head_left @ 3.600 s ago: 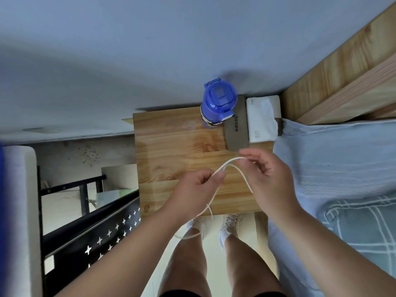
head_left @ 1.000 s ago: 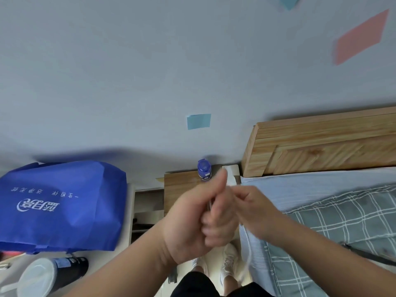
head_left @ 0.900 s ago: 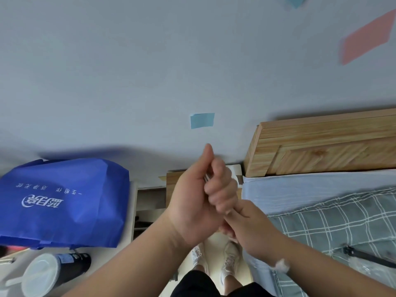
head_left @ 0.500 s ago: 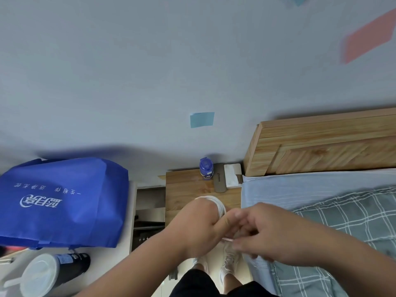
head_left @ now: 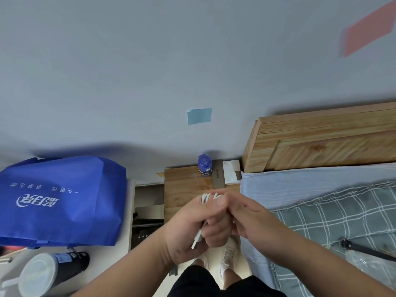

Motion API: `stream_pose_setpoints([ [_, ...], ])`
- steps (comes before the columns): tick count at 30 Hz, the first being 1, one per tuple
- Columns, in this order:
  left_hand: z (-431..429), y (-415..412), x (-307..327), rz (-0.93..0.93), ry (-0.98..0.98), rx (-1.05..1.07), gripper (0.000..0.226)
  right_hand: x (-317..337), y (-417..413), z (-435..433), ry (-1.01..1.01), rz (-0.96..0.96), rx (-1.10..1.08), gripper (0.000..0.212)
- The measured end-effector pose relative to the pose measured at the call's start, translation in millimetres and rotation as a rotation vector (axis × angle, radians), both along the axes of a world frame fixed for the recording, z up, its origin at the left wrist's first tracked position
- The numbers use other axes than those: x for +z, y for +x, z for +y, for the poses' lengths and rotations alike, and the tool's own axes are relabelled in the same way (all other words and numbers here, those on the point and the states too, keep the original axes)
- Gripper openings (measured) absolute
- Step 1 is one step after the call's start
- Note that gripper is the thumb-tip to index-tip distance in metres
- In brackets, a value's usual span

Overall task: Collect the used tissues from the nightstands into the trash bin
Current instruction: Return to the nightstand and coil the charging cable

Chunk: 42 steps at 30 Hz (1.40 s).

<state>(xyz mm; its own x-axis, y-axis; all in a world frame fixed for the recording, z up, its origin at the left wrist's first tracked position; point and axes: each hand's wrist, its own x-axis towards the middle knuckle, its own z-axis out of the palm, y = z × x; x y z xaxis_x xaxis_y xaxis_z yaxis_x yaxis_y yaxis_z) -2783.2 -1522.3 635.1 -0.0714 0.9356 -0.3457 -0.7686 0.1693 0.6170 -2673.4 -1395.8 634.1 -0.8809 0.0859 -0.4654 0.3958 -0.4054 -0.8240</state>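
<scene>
Both hands meet above the nightstand's front edge: left hand fisted around a coiled white cable, plug end protruding below; right hand partly closed against the left fist. No used tissue or trash bin is visible; tissue collection probably follows, requiring the cable set down.

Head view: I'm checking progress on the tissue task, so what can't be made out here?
- Trash bin: none shows in the head view; it may lie outside the frame.
- Used tissues: none can be picked out on the nightstand; the hands cover its near part.
- White cable: mostly hidden inside the left hand; only loops and one plug end show.
- Right hand: its fingertips are hidden behind the left hand, so its grip is unclear.
</scene>
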Motion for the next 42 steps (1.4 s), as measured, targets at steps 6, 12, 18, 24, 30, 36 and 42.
stream_pose_setpoints([
  [6, -4.9, -0.7, 7.9, 0.085, -0.099, -0.106, 0.041, 7.1, 4.1, 14.7, 0.054, -0.019, 0.133, 0.047],
  [12, -1.9, 1.9, 30.6, 0.477, -0.224, -0.111, 0.041, 14.4, 3.2, 15.1, 0.227, 0.108, 0.091, 0.035],
  [18, -3.5, 13.3, 35.8, 0.837, -0.323, 0.086, 0.036, 14.8, 4.4, 15.0, 0.283, 0.18, 0.017, 0.042],
  [24, -12.5, 10.0, 23.2, 1.026, -0.297, 0.273, 0.038, 9.5, 10.3, 16.5, 0.117, 0.151, -0.043, 0.06],
  [30, -12.4, 5.8, 22.2, 0.676, -0.238, 0.332, 0.047, 13.5, -0.5, 12.9, -0.195, 0.154, -0.029, 0.033],
  [36, -0.5, 1.0, 13.4, 0.873, -0.409, 0.458, 0.05, 11.7, -6.6, 1.4, -0.014, -0.105, -0.241, 0.015],
  [42, 3.3, -3.3, 7.7, 0.999, -0.545, 0.432, 0.048, 15.2, -0.8, -0.7, -0.307, -0.089, -0.292, 0.034],
])
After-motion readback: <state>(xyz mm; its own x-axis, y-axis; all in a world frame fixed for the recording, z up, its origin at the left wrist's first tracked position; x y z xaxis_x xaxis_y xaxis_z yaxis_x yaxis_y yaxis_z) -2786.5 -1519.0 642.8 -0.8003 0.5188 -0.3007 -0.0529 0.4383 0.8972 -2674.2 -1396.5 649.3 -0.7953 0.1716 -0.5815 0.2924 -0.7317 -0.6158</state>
